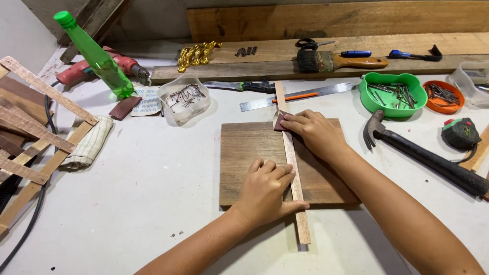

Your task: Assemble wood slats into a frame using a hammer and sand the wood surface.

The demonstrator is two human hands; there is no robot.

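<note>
A thin pale wooden strip (pixel 294 168) lies lengthwise across a dark brown wooden board (pixel 244 153) on the white table. My left hand (pixel 267 191) presses down on the strip near its lower part, fingers curled over it. My right hand (pixel 313 130) holds a small dark reddish piece of sandpaper (pixel 281 123) against the strip near the board's far edge. The strip's ends stick out past the board at both sides.
A hammer (pixel 423 155) and tape measure (pixel 461 133) lie at the right. Green (pixel 392 94) and orange (pixel 444 97) bowls and a clear tub (pixel 183 99) hold nails. A steel ruler (pixel 298 97), paintbrush (pixel 336 62), green bottle (pixel 97 56), drill (pixel 89 69) and wooden lattice (pixel 30 137) are around.
</note>
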